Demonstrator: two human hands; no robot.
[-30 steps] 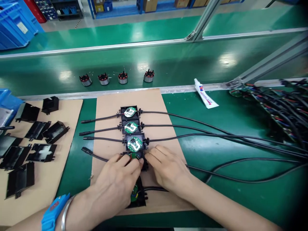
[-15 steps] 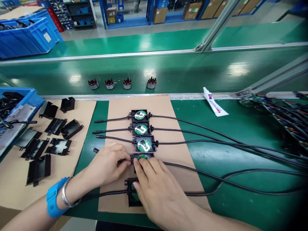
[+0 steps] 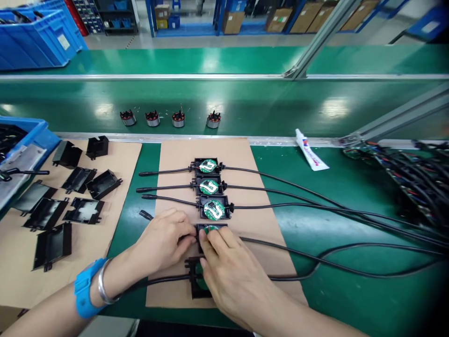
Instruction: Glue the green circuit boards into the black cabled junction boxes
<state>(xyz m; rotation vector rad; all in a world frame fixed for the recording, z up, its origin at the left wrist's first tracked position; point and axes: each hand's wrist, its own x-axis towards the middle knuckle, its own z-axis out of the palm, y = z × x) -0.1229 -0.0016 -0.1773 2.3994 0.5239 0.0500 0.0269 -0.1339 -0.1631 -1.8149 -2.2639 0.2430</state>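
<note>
My left hand (image 3: 167, 239) pinches at the left end of a black plastic housing (image 3: 223, 226), where its short black cable (image 3: 146, 215) enters. The exact grip point is hidden by the fingers. My right hand (image 3: 235, 276) lies over the same housing, its bent fingertips pressed on the green circuit board (image 3: 211, 229) inside. Nearer to me, a second housing (image 3: 197, 292) with a cable and board is partly under my right hand. Beyond my hands, three similar housings (image 3: 214, 209) stand in a column, each with a round green board carrying a white strip of paste.
Several empty black housings (image 3: 52, 243) lie on cardboard at left, beside a blue bin (image 3: 38, 133). Several motor-like parts (image 3: 178, 119) stand beyond the metal rail. A white tube (image 3: 310, 150) and a heap of wired boards (image 3: 403, 182) are at right; long cables (image 3: 326, 199) run rightward.
The camera view has shifted slightly. Both hands stay at the same housing, with my right fingers bent a little more over the board.
</note>
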